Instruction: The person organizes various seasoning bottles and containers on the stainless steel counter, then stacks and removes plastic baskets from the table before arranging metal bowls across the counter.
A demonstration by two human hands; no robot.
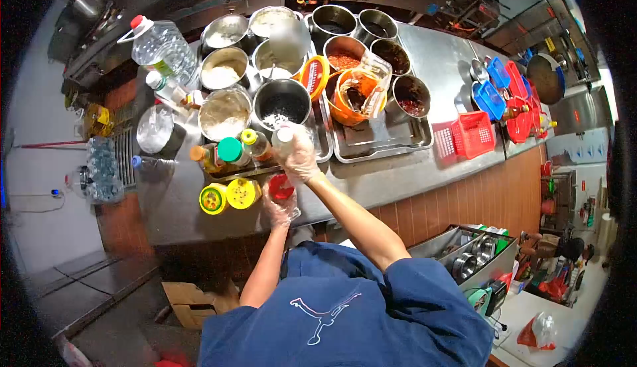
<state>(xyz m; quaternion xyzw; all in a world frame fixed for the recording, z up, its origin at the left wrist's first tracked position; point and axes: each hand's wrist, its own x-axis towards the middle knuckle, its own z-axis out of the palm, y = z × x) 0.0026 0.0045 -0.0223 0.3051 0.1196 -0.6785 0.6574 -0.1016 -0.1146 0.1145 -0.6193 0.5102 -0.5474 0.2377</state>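
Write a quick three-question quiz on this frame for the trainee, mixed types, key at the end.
1. True or false: the right hand is bare.

2. The left hand holds a container whose top is:
A) yellow
B) green
C) red

3. Order these from left to right in the picture: orange tub, red-capped jug, green lid.

Key:
1. False; it wears a clear glove.
2. C.
3. Red-capped jug, green lid, orange tub.
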